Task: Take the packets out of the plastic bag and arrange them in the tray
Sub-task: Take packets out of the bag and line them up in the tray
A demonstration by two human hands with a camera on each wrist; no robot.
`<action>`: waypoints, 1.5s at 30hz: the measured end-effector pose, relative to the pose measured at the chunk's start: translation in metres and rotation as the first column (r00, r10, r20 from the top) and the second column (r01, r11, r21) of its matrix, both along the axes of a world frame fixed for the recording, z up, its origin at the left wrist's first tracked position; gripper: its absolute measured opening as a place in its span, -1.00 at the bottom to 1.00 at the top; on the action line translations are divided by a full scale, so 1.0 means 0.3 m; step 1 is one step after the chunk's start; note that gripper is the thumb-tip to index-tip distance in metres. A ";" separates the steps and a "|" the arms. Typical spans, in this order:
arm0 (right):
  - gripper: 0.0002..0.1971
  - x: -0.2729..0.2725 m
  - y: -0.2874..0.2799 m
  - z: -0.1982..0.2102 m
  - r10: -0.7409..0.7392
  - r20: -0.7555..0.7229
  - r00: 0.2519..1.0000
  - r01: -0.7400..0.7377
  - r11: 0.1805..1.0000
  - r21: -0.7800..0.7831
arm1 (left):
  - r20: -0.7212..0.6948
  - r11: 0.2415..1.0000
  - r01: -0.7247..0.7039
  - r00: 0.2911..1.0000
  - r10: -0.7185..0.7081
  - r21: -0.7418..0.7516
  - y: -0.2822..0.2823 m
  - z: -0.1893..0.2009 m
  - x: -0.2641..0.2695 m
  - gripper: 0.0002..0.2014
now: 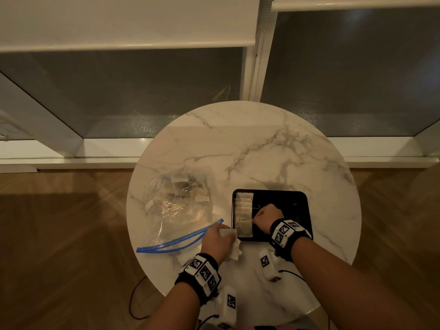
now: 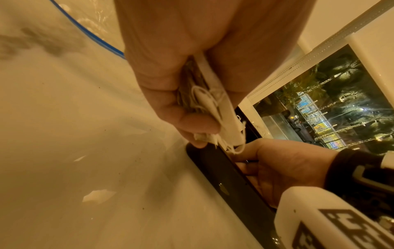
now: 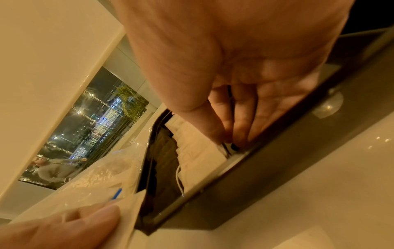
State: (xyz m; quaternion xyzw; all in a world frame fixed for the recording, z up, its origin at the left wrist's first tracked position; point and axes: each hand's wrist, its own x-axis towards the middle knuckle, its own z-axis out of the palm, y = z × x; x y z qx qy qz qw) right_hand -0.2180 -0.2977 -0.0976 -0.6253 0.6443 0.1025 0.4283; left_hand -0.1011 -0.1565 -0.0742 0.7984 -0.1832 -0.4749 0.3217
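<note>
A clear plastic bag (image 1: 176, 206) with a blue zip lies open on the left of the round marble table (image 1: 262, 144), several packets still inside it. To its right stands a black tray (image 1: 285, 198) with a row of pale packets (image 1: 244, 215) along its left side. My left hand (image 1: 222, 231) hovers between bag and tray and grips a small bunch of packets (image 2: 213, 104) with loose strings. My right hand (image 1: 256, 220) is inside the tray, its fingertips (image 3: 228, 134) pinching the edge of the nearest packet (image 3: 202, 161) by the tray's front wall (image 3: 255, 176).
The right part of the tray floor (image 1: 292, 206) is bare. The table's back half holds nothing. Beyond it are a window sill (image 1: 71, 160) and dark glass. Wooden floor (image 1: 59, 234) surrounds the table, and a cable (image 1: 135, 301) hangs below its front edge.
</note>
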 end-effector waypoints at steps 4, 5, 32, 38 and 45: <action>-0.91 0.003 0.002 -0.013 0.011 -0.003 1.000 -0.011 1.000 0.000 | 0.005 1.000 -0.001 1.000 0.001 0.000 0.002 -0.004 0.000 -0.95; -0.91 0.004 0.001 -0.014 0.011 -0.002 1.000 -0.011 1.000 0.000 | 0.002 1.000 -0.003 1.000 0.003 -0.002 0.001 -0.004 0.000 -0.95; -0.81 -0.012 0.040 -0.029 -0.062 0.206 0.977 0.063 0.998 0.000 | 0.027 1.000 -0.003 1.000 0.003 -0.001 0.000 0.009 -0.004 -0.91; -0.87 -0.009 0.036 -0.040 -0.038 0.169 0.985 0.049 0.997 -0.059 | 0.027 1.000 0.011 1.000 -0.012 0.018 0.001 0.012 -0.006 -0.92; -0.82 -0.011 0.039 -0.052 -0.093 0.180 0.979 0.104 0.993 -0.056 | 0.050 1.000 0.009 0.999 -0.009 0.012 0.001 0.014 -0.006 -0.95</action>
